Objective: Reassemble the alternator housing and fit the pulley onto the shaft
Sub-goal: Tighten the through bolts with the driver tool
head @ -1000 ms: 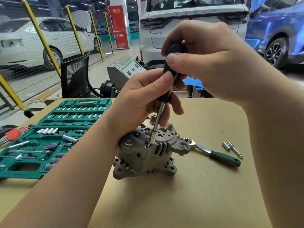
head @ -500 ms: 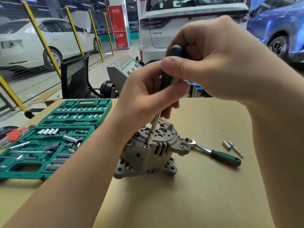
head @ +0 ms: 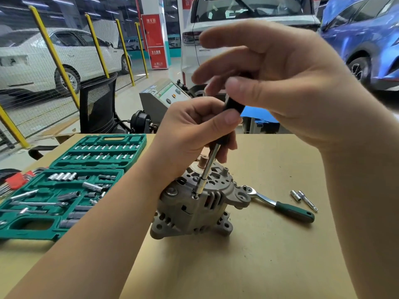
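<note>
A grey cast-metal alternator housing (head: 194, 206), ribbed and slotted with bolt lugs at its corners, stands upright at the frame's centre. A short coppery shaft (head: 203, 162) rises bare from its top. A chrome-shafted, black-handled driver (head: 207, 169) stands tilted on a housing bolt.

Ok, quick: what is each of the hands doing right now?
Left hand: grips the driver low on its handle.
Right hand: open, fingers spread around the handle top; thumb contact cannot be told.

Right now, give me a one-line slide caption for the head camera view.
Left hand steadies a black-handled nut driver on a grey cast alternator housing bolt; right hand opens above the handle.
</note>
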Demonstrator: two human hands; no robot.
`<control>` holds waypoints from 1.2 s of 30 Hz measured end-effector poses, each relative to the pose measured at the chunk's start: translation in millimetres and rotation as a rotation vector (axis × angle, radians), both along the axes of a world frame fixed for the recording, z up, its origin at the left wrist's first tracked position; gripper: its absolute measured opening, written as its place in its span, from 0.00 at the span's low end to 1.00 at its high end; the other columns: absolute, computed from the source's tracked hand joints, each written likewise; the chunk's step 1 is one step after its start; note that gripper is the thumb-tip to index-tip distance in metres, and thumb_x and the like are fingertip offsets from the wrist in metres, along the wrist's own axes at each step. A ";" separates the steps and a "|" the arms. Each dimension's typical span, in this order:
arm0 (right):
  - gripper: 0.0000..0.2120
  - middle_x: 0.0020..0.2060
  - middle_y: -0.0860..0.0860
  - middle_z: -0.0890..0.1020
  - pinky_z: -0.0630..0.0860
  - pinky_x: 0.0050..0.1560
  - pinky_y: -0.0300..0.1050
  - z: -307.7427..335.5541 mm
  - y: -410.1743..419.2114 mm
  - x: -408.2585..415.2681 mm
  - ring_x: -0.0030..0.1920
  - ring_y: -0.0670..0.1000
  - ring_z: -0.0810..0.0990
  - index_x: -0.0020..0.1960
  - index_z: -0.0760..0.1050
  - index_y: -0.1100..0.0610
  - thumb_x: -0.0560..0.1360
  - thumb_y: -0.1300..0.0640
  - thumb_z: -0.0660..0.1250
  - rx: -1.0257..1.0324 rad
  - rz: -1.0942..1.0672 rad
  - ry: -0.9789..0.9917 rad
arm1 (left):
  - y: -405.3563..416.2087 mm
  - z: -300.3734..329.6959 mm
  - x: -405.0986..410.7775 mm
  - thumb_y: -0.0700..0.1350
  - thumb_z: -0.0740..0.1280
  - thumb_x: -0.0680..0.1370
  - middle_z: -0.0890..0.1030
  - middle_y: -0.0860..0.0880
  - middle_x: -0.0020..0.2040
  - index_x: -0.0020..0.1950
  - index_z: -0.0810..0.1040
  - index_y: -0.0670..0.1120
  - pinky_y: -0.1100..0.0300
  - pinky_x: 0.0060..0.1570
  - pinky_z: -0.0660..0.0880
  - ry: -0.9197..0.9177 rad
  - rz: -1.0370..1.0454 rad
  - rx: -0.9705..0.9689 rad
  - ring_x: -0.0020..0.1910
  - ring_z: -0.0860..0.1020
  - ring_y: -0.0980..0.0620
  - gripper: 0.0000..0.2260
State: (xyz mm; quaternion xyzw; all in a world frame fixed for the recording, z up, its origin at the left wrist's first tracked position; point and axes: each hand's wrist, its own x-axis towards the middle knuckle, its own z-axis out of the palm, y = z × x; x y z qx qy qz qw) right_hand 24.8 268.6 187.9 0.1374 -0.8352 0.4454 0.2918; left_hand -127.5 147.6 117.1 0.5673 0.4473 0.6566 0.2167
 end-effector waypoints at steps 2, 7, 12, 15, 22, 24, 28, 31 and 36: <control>0.23 0.59 0.60 0.84 0.79 0.64 0.65 -2.3 6.5 1.1 0.59 0.60 0.83 0.72 0.72 0.61 0.78 0.72 0.65 -0.053 0.091 -0.041 | 0.1 -0.9 -2.7 0.44 0.71 0.81 0.84 0.42 0.36 0.52 0.82 0.37 0.59 0.30 0.77 -0.014 -0.050 -0.016 0.27 0.80 0.46 0.10; 0.23 0.56 0.64 0.84 0.82 0.63 0.64 -2.2 13.4 1.7 0.58 0.64 0.85 0.70 0.74 0.62 0.77 0.74 0.69 -0.011 0.038 -0.034 | -0.7 1.8 -4.3 0.46 0.65 0.83 0.85 0.41 0.38 0.51 0.84 0.43 0.57 0.32 0.78 -0.093 -0.162 -0.078 0.30 0.83 0.45 0.10; 0.26 0.50 0.50 0.89 0.86 0.56 0.48 9.5 15.4 16.0 0.53 0.55 0.89 0.71 0.78 0.51 0.75 0.63 0.76 0.180 -0.135 -0.047 | -0.8 0.0 -0.8 0.51 0.65 0.84 0.87 0.42 0.43 0.58 0.83 0.41 0.51 0.39 0.83 0.096 -0.091 -0.141 0.38 0.86 0.42 0.15; 0.23 0.47 0.47 0.89 0.85 0.53 0.43 9.2 8.2 14.2 0.49 0.50 0.90 0.68 0.79 0.50 0.75 0.59 0.79 0.165 -0.248 -0.057 | -3.7 1.5 -2.8 0.49 0.68 0.80 0.84 0.44 0.42 0.58 0.81 0.41 0.53 0.40 0.83 0.153 0.041 -0.031 0.38 0.85 0.45 0.13; 0.17 0.39 0.44 0.84 0.75 0.33 0.38 7.9 -9.4 6.7 0.35 0.42 0.83 0.54 0.80 0.46 0.72 0.40 0.80 0.247 -0.680 -0.054 | -0.9 -0.8 6.2 0.45 0.78 0.79 0.84 0.49 0.41 0.56 0.82 0.47 0.43 0.33 0.79 0.347 0.270 0.142 0.35 0.80 0.44 0.10; 0.17 0.39 0.42 0.82 0.72 0.37 0.38 6.2 -16.3 3.8 0.40 0.41 0.80 0.54 0.78 0.45 0.73 0.39 0.79 0.330 -0.762 -0.030 | -0.9 -1.3 6.8 0.41 0.76 0.81 0.83 0.46 0.39 0.54 0.84 0.44 0.51 0.33 0.77 0.380 0.274 0.185 0.33 0.79 0.47 0.04; 0.15 0.47 0.44 0.85 0.82 0.51 0.43 6.0 -9.8 1.0 0.48 0.43 0.84 0.63 0.78 0.50 0.80 0.48 0.75 0.259 -0.537 -0.057 | -4.0 -2.5 2.3 0.43 0.74 0.82 0.83 0.46 0.37 0.52 0.84 0.42 0.56 0.31 0.79 0.373 0.279 0.142 0.31 0.82 0.48 0.05; 0.15 0.59 0.62 0.85 0.82 0.66 0.52 -2.2 5.5 -1.1 0.59 0.54 0.86 0.68 0.75 0.66 0.81 0.70 0.68 0.001 -0.092 -0.067 | -5.6 -2.9 -1.0 0.47 0.76 0.80 0.83 0.45 0.36 0.52 0.85 0.42 0.53 0.31 0.80 0.187 0.174 0.083 0.30 0.81 0.44 0.08; 0.22 0.69 0.76 0.73 0.72 0.73 0.66 -20.3 13.1 -10.9 0.67 0.68 0.78 0.75 0.64 0.71 0.82 0.77 0.57 -0.255 0.325 -0.095 | -4.1 -5.3 -3.9 0.41 0.67 0.82 0.81 0.40 0.35 0.48 0.82 0.41 0.55 0.31 0.77 -0.064 -0.067 -0.025 0.27 0.78 0.42 0.06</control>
